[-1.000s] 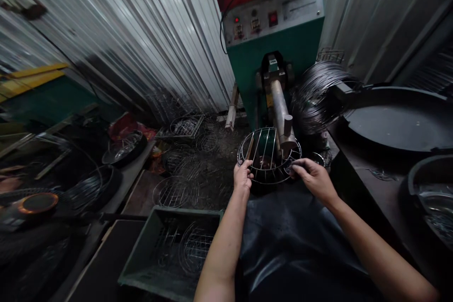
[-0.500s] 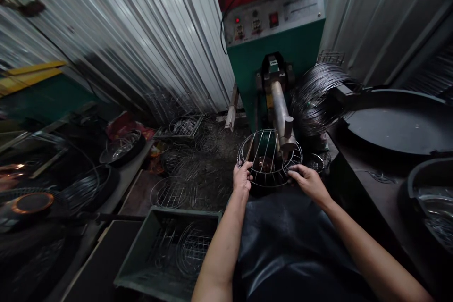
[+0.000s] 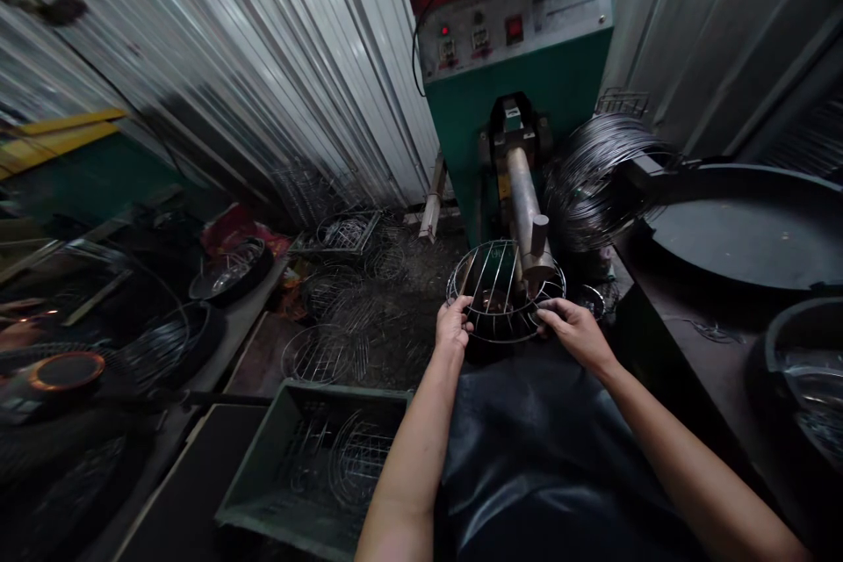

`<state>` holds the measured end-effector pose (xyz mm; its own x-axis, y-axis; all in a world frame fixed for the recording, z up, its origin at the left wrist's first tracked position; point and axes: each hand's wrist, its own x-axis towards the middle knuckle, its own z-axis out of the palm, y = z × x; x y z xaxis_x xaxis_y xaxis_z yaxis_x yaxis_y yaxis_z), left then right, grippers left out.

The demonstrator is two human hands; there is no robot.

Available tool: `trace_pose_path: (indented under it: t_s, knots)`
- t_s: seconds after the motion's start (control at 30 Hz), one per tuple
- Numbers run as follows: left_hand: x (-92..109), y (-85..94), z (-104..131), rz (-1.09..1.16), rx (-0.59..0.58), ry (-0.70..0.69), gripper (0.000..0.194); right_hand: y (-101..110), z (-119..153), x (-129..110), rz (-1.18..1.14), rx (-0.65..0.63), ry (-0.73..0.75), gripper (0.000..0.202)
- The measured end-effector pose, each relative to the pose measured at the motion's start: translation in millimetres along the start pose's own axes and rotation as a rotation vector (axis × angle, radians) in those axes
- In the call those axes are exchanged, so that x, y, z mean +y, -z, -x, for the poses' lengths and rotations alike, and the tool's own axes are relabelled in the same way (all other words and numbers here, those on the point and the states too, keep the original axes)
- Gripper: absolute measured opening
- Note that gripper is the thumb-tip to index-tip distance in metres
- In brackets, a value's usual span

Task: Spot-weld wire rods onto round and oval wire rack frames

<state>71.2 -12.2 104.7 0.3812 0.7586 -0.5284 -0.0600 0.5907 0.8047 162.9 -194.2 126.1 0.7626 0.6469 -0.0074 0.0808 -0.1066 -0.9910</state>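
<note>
Here, both arms reach forward, left hand (image 3: 453, 324) and right hand (image 3: 572, 327) clamped on opposite near edges of a round wire rack (image 3: 504, 290), lying nearly flat under the green machine's (image 3: 520, 105) metal arm (image 3: 525, 211), its wires running near to far.

Shiny bare-metal wire rack (image 3: 491, 281)

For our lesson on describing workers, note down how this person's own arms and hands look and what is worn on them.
Both forearms are bare, with no sleeves in view. The left hand and the right hand wear no gloves; no rings, watch or bands can be made out in the dim light. A dark, shiny apron-like sheet covers the lap between the arms.
</note>
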Motion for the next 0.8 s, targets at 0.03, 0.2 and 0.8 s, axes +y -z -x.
trace_pose_path:
  t_s: [0.03, 0.2, 0.8]
  knots:
    - [0, -1.4, 0, -0.004, 0.002, 0.005, 0.032, 1, -1, 0, 0.003, 0.002, -0.003, 0.029]
    - [3, -6.2, 0, -0.024, 0.024, 0.031, 0.031, 2, -3, -2, 0.014, 0.021, -0.017, 0.031]
    - [7, -3.4, 8, 0.030, 0.068, 0.023, 0.030, 0, -5, 10, -0.012, 0.045, 0.019, 0.029]
